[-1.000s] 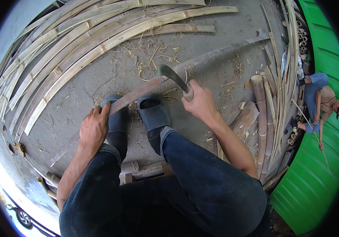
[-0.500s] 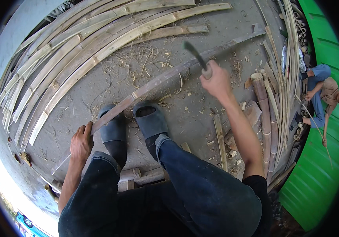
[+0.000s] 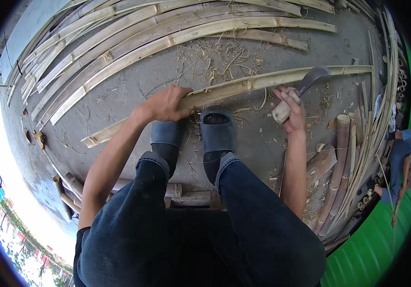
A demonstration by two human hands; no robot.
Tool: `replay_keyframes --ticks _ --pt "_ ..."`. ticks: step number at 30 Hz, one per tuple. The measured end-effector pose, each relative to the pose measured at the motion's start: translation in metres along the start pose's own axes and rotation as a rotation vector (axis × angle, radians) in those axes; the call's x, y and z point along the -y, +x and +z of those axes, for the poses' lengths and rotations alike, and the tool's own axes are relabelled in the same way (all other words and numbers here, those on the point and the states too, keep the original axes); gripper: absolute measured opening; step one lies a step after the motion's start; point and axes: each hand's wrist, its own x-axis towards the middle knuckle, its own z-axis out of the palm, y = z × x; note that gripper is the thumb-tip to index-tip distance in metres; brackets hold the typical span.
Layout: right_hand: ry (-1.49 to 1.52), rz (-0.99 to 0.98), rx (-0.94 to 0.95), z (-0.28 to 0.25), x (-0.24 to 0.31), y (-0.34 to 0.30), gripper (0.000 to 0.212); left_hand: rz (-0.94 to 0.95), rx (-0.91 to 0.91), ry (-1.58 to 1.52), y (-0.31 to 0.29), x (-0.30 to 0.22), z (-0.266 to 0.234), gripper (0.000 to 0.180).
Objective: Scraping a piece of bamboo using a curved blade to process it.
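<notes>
A long split bamboo strip [image 3: 229, 91] slants across in front of me, its pale hollow side showing. My left hand [image 3: 164, 104] grips it left of its middle, just above my left slipper, with the thumb below and the fingers over the far edge. In my right hand [image 3: 294, 107] is a curved knife [image 3: 314, 77] with a thick wooden handle, held palm up. Its dark hooked blade points up and to the right, overlapping the strip in view; whether they touch I cannot tell. The right fingertips are close to the strip's near edge.
Several bamboo strips [image 3: 133, 49] lie fanned out at the far left. Shavings [image 3: 224, 60] litter the concrete floor. Bamboo poles [image 3: 338, 158] and thin slats [image 3: 380, 129] lie to the right. Beyond them a person [image 3: 401, 162] sits by a green corrugated sheet [image 3: 373, 246].
The strip now shows its pale hollow side instead of its dark outer side. My left hand has moved up toward its middle. My right hand has turned palm up, swinging the blade rightward.
</notes>
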Motion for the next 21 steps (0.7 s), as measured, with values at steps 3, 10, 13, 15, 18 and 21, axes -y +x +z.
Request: replay_keyframes --ticks 3,10,13,15,18,21 --pt "0.240 -0.013 0.068 0.030 -0.033 0.013 0.025 0.007 0.011 0.031 0.001 -0.003 0.010 0.060" --pt "0.065 -0.027 -0.010 0.095 -0.052 -0.021 0.026 -0.264 -0.459 0.450 -0.165 0.040 -0.005 0.068" --pt "0.007 0.016 0.138 0.135 -0.063 -0.071 0.025 -0.257 -0.605 0.540 -0.259 0.096 0.003 0.028" --pt "-0.309 -0.124 0.178 0.136 -0.082 -0.083 0.029 -0.248 -0.604 0.574 -0.278 0.114 0.012 0.027" --pt "-0.219 -0.106 0.138 0.146 -0.075 -0.073 0.029 -0.231 -0.691 0.547 -0.276 0.131 0.020 0.028" --pt "-0.010 -0.047 0.028 0.123 -0.044 -0.038 0.022 -0.258 -0.691 0.491 -0.209 0.080 0.010 0.030"
